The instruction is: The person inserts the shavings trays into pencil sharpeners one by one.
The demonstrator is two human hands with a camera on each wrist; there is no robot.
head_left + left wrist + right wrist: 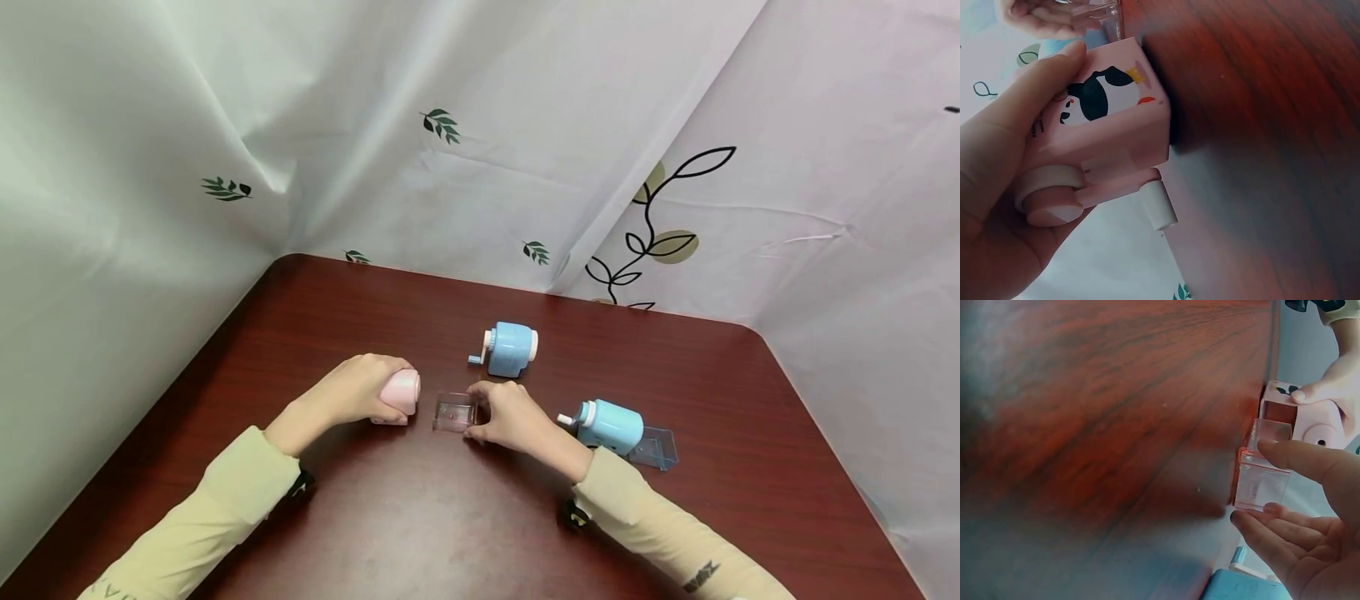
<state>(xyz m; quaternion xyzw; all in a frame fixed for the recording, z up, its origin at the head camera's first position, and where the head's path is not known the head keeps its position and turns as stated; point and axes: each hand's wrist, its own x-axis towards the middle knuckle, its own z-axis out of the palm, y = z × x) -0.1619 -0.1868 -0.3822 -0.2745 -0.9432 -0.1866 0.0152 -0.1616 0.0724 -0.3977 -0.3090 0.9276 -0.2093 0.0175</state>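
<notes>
My left hand (363,387) grips a pink pencil sharpener (402,393) low over the table, left of centre. In the left wrist view, a panda picture marks the side of the sharpener (1124,134), and its crank with a white knob (1159,206) points away from the palm. Facing it, my right hand (517,417) pinches a clear shavings drawer (453,414) between thumb and fingers. The right wrist view shows the drawer (1262,484) lined up with the square opening (1280,412) in the pink sharpener, its near end close to it.
Behind the right hand stands a blue pencil sharpener (512,350), its crank toward the left. A turquoise sharpener (613,427) sits beside the right forearm, with a clear bluish drawer (660,450) at its right. White patterned cloth (480,183) hangs behind the dark red table (360,300).
</notes>
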